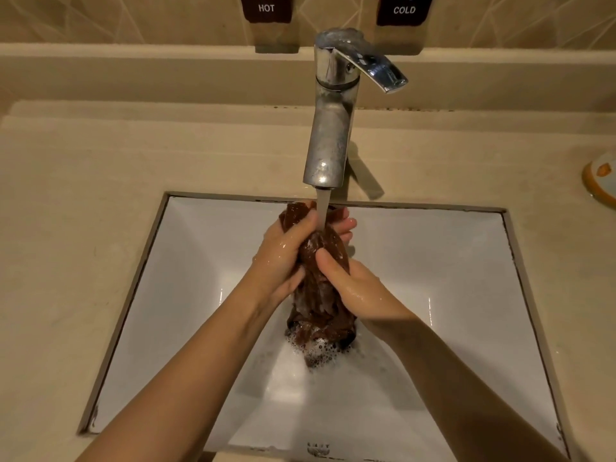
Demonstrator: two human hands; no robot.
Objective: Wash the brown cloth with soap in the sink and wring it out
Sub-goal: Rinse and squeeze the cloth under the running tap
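The brown cloth point(316, 295) is hanging bunched over the white sink point(450, 278), its sudsy lower end trailing in foam. The left hand point(283, 255) and right hand point(353, 281) are both gripping it, fingers curled round. Water is running from the chrome tap point(330, 138) onto it, above the beige worktop point(83, 201).

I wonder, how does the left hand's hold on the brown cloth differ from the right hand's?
The left hand grips the brown cloth higher, beside the water stream; the right hand grips it lower. The left hand closes on it from the left, the right hand from the right, thumb across the front. Both are wet and curl round the cloth.
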